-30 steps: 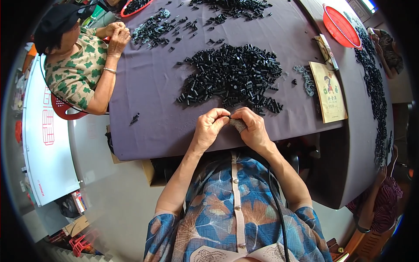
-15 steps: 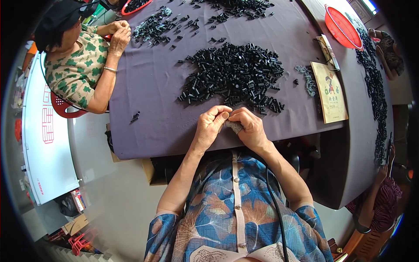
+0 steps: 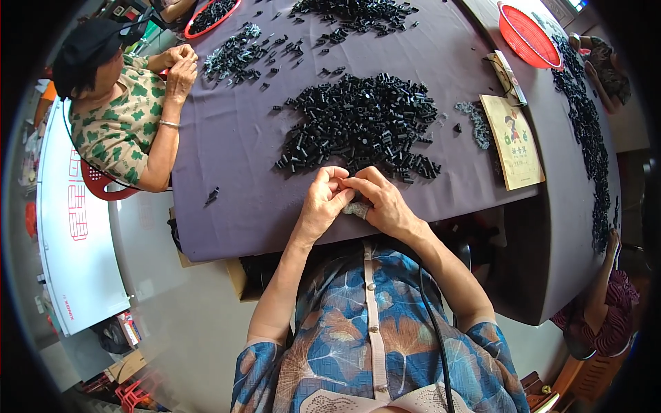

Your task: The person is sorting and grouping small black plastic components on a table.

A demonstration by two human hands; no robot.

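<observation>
My left hand and my right hand meet above the table's near edge, fingertips pinched together. What sits between the fingertips is too small and too covered to make out. A greyish speckled clump shows under the curled fingers of my right hand, which hold it. Just beyond my hands lies a broad heap of small black cylindrical pieces. A pair of the same dark pieces rests apart at the left of the table.
A purple-grey cloth covers the table. At right lie a yellow paper booklet, a cluster of small grey pieces and a red basket. A co-worker sits at left; other people are at the right rim.
The view has shifted slightly. My right fingertips have come over closer to the left ones, and both hands stay pinched together. The black heap looks unchanged.
</observation>
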